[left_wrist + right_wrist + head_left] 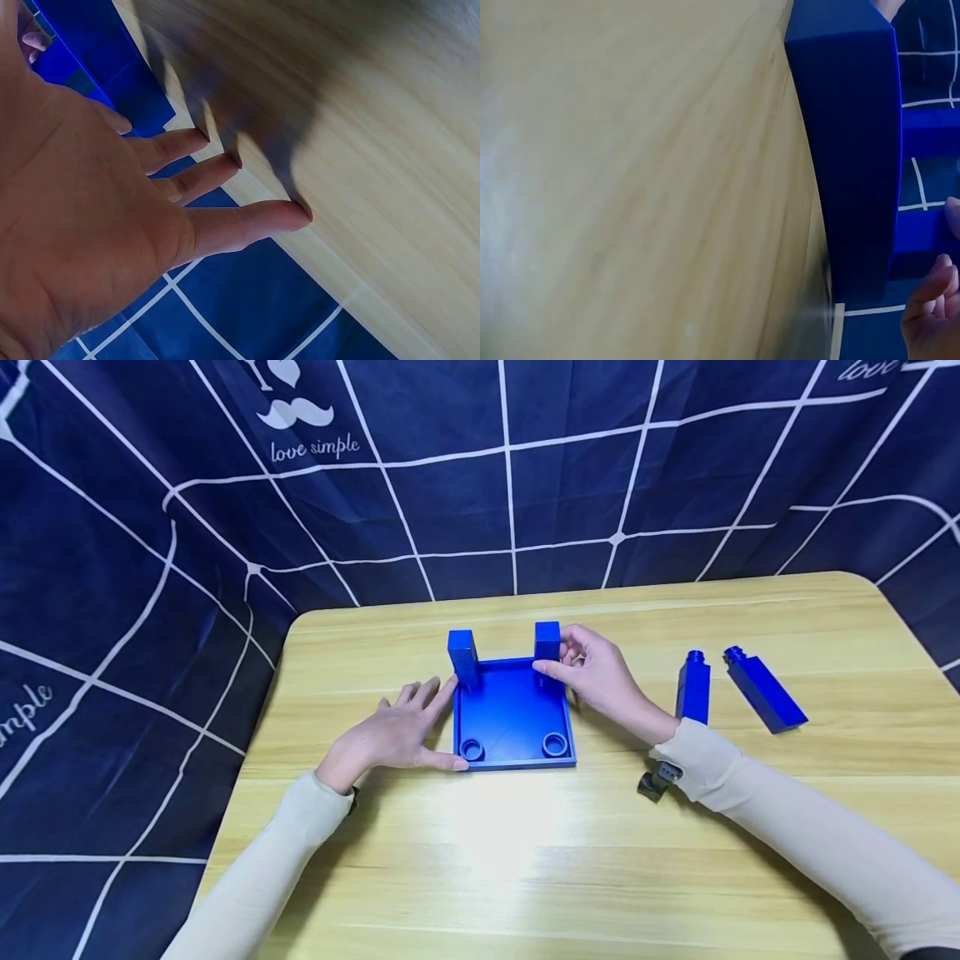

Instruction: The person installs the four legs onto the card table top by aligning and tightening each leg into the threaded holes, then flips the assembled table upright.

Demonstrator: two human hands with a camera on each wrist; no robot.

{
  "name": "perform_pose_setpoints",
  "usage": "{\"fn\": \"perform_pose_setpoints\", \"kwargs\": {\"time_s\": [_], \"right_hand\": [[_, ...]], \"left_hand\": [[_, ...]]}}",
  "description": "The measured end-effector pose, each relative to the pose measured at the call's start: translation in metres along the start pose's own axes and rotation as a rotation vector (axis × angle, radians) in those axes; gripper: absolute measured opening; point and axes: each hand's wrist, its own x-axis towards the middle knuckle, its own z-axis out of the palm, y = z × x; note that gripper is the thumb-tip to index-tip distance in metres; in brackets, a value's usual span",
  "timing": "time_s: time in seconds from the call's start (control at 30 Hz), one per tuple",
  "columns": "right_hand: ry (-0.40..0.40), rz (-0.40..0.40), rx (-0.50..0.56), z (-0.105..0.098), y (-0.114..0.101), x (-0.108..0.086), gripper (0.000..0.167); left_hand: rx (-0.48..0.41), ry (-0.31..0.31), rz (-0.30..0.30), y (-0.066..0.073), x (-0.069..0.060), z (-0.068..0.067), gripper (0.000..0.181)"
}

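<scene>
A square blue tray-like base with a raised rim lies on the table, round sockets at its two near corners. Blue square posts stand upright at its far corners: the far-left post and the far-right post. My right hand pinches the far-right post between thumb and fingers; the right wrist view shows these fingers beside it. Spread along the base's left side, my left hand touches its rim with thumb and forefinger. In the left wrist view its other fingers rest on or just above the wood.
Two loose blue posts with threaded-looking ends lie to the right on the wooden table: one post partly behind the right forearm, another post further right. A dark blue curtain with white lines hangs behind and to the left.
</scene>
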Motion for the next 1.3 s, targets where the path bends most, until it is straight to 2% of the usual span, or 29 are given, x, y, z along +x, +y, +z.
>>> {"fn": "perform_pose_setpoints", "kwargs": {"time_s": [0.17, 0.4, 0.57, 0.8, 1.07, 1.3], "right_hand": [[0.013, -0.021, -0.056, -0.001, -0.001, -0.001, 0.041], [0.019, 0.018, -0.076, 0.000, -0.004, -0.003, 0.043], [0.027, 0.016, -0.085, 0.001, -0.005, -0.004, 0.042], [-0.030, 0.028, -0.055, -0.003, -0.004, -0.008, 0.043], [-0.112, 0.059, -0.017, -0.012, -0.005, -0.018, 0.052], [-0.106, 0.013, 0.009, -0.030, -0.007, -0.034, 0.043]], "left_hand": [[-0.003, -0.002, -0.002, 0.000, 0.000, 0.001, 0.131], [0.006, -0.003, -0.003, 0.000, 0.000, 0.001, 0.132], [0.003, -0.004, -0.005, 0.000, -0.001, 0.000, 0.132], [-0.002, 0.000, -0.001, 0.000, 0.000, -0.001, 0.132], [-0.004, 0.000, -0.005, -0.001, -0.001, 0.000, 0.132], [-0.010, -0.002, -0.005, 0.001, 0.000, 0.000, 0.132]]}}
